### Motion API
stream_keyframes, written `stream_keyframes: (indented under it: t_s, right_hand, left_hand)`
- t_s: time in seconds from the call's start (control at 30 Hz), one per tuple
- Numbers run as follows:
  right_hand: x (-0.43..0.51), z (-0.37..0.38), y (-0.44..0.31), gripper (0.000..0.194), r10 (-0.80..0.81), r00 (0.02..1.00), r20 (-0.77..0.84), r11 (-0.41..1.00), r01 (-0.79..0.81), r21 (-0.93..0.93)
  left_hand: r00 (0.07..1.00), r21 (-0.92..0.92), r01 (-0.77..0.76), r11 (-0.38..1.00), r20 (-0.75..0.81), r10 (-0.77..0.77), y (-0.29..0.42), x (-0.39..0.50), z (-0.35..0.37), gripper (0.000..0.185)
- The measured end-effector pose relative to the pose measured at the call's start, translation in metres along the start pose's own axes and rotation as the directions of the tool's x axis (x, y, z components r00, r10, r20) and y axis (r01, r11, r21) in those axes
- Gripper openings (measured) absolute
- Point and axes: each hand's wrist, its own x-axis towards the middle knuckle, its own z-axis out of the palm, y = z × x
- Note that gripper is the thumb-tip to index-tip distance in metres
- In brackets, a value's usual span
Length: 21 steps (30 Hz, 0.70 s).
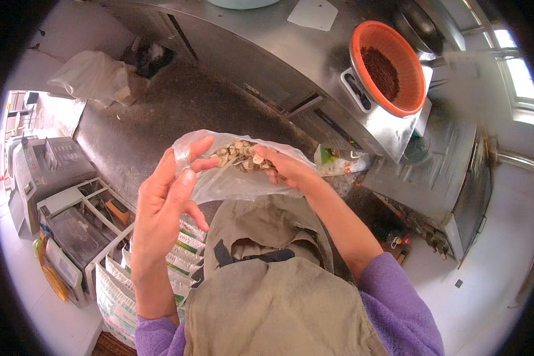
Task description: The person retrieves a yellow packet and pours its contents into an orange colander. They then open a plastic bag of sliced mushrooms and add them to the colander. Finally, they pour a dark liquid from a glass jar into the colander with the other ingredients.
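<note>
In front of my body is a clear plastic bag (pixel 222 184) with its mouth spread wide. Inside lie many thin, pale brown dried slices (pixel 244 155), round to oval. The bag's left edge is held between the fingers of my left hand (pixel 173 182), the thumb outside and some fingers over the rim. My right hand (pixel 285 167) reaches into the bag from the right, its fingertips among the slices. Some of its fingers are hidden by the slices and the plastic, and I cannot tell how many slices it grasps.
An orange basket (pixel 356 49) of dark brown granules stands on a scale (pixel 356 91) on the steel counter (pixel 267 26). A steel stove-like unit (pixel 427 178) is at right. White printed sacks (pixel 120 302) stand at lower left, near a metal frame (pixel 93 191). A plastic bag (pixel 93 75) lies on the floor.
</note>
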Motion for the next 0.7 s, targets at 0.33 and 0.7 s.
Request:
stream_keyframes:
  t_s: [0.33,0.7]
  right_hand:
    - [-0.024,-0.024,0.024,0.040,-0.218,0.949,0.226,0.659,-0.028,0.752]
    - [-0.009,-0.031,0.046,0.032,-0.164,0.958,0.235,0.483,-0.130,0.866]
  left_hand:
    - [0.989,-0.004,0.052,0.999,0.136,-0.051,0.007,-0.002,0.043,0.043]
    - [0.985,-0.084,0.115,0.990,0.140,-0.103,0.000,0.007,0.070,0.045]
